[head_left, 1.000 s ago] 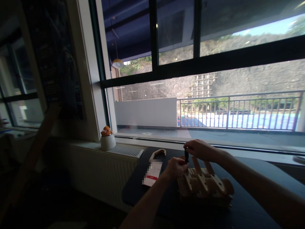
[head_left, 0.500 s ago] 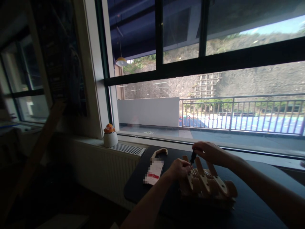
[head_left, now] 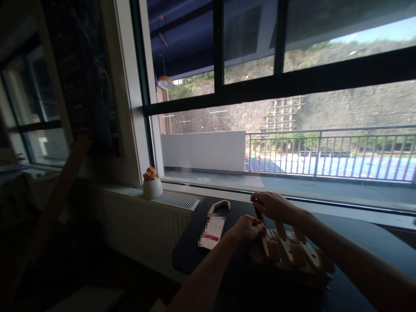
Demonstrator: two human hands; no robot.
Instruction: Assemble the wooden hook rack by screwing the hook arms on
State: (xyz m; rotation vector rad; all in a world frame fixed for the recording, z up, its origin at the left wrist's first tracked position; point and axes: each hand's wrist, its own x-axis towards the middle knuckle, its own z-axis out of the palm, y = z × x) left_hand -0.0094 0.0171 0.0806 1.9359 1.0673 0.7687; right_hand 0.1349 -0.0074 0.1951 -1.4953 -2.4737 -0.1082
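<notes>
A wooden model point(head_left: 292, 256) made of several slanted slats stands on a dark table point(head_left: 201, 260). My left hand point(head_left: 247, 228) is curled shut at the model's near-left corner, pinching something small that I cannot make out. Just above it, my right hand point(head_left: 273, 205) is shut around a small dark tool point(head_left: 258, 213) that points down toward the model's left end. The two hands almost touch.
A white card with a red mark point(head_left: 212, 232) and a curved wooden piece point(head_left: 218, 205) lie on the table's left part. A small white pot with an orange lid point(head_left: 152, 184) stands on the sill by a radiator grille point(head_left: 175, 202). Large windows stand behind.
My right hand with the dark tool has moved slightly left and lower, closer to my left hand. The view has shifted a little, so the model sits further right.
</notes>
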